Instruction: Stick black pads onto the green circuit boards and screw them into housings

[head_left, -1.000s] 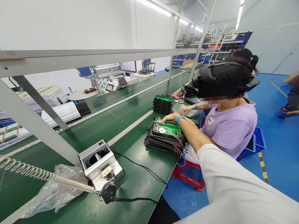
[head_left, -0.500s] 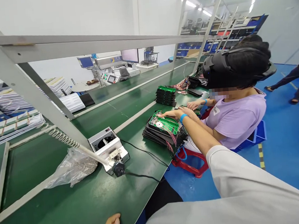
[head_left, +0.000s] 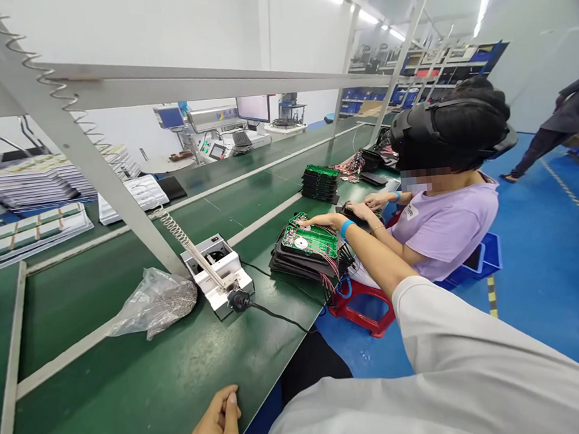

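My right hand (head_left: pixel 322 220), with a blue band at the wrist, reaches far forward over a stack of black panels (head_left: pixel 293 268). Its fingers are stretched out across the green circuit board (head_left: pixel 317 243) on top, fingertips touching near its far side. Red and dark wires (head_left: pixel 330 279) hang from the stack's near right corner. My left hand (head_left: pixel 216 427) rests at the bench's near edge, its fingers curled and thumb against them, with nothing visible in it.
A co-worker (head_left: pixel 445 218) sits beside the stack, both hands on a dark part. Another stack of boards (head_left: pixel 320 184) stands behind. On the green bench (head_left: pixel 148 395) are a white machine (head_left: pixel 218 276) with a black cord and a plastic bag of small parts (head_left: pixel 158 301). A red stool (head_left: pixel 364 308) stands below.
The view has shifted slightly. My right hand stays over the top circuit board, while my left hand shows more fully at the bench edge. A person in the background has moved.
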`<state>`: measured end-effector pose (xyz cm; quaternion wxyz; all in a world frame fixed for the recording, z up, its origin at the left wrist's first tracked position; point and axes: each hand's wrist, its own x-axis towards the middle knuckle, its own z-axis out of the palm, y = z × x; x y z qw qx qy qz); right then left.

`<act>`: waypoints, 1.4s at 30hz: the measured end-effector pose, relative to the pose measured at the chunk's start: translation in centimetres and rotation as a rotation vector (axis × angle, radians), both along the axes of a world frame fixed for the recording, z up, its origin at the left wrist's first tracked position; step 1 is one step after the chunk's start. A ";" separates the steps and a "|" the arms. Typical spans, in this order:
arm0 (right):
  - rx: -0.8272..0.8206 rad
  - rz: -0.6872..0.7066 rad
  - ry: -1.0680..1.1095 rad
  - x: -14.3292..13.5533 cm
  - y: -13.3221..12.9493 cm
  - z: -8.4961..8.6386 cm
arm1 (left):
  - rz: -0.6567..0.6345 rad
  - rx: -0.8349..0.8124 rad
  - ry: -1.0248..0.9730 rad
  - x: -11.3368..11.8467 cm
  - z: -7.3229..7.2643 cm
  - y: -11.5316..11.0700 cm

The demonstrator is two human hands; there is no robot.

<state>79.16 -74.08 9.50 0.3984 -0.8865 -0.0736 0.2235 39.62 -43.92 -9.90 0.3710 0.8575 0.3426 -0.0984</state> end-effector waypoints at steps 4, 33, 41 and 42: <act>-0.041 0.086 -0.109 0.9 -0.9 0.6 | 0.020 -0.054 -0.079 -0.7 -0.2 0.2; -0.439 0.438 -0.420 -0.1 1.9 -0.9 | 0.133 0.056 -0.210 -1.9 -1.2 -1.4; -0.407 0.391 -0.331 0.9 1.7 -1.5 | 0.145 0.141 -0.178 -0.6 0.1 -1.9; -0.397 0.388 -0.321 1.0 1.6 -1.6 | 0.138 0.159 -0.167 -0.4 0.1 -1.8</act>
